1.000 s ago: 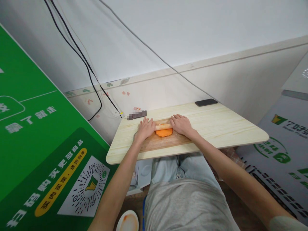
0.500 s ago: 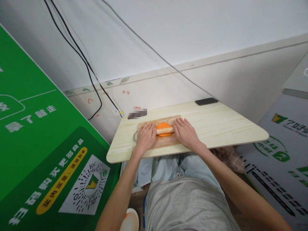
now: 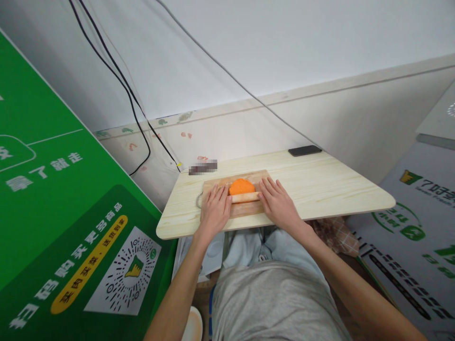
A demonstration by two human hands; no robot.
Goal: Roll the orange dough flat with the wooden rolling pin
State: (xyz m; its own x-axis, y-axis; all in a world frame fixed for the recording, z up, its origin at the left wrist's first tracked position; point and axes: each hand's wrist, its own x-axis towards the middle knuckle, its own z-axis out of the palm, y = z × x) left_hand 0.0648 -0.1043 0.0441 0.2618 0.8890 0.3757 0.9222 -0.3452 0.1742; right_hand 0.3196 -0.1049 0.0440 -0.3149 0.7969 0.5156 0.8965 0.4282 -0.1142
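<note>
An orange round of dough lies on a wooden board, with a pale wooden rolling pin across its near edge. My left hand rests over the pin's left end, its fingers stretched forward over the board. Over the right end lies my right hand, palm down with the fingers extended. Both hands press on the pin from above rather than wrapping round it, and they hide its two ends. A metal handle sticks out at the board's left side.
The board sits on a light wood-grain table against the wall. A black phone lies at the back right, and a blurred-out dark object at the back left. A green panel stands on the left; cables hang along the wall.
The rolling pin has come toward me, from across the middle of the dough to its near edge. Both hands have moved back with it, uncovering more dough.
</note>
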